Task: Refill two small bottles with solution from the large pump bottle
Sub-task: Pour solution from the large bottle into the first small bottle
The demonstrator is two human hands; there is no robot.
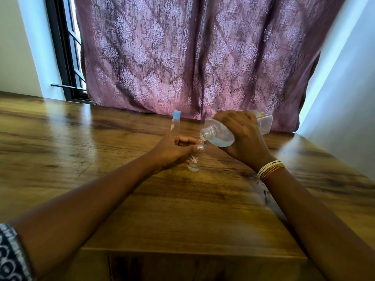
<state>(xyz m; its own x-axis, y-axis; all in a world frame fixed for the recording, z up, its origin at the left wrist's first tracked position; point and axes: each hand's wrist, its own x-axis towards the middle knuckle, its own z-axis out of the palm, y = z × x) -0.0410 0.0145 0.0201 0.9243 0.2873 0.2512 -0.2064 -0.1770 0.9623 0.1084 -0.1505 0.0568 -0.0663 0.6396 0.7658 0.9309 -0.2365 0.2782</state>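
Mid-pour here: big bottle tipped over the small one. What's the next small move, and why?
Probably hold the tilt steady and keep pouring. The right hand has the large bottle tipped, its open neck just above the small bottle that the left hand steadies, and that bottle looks only shallowly filled.

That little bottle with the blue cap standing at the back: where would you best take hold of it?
Around the clear body of the capped bottle, below its blue cap, coming from the left. It stands upright and slim, and the left hand sits just in front of it.
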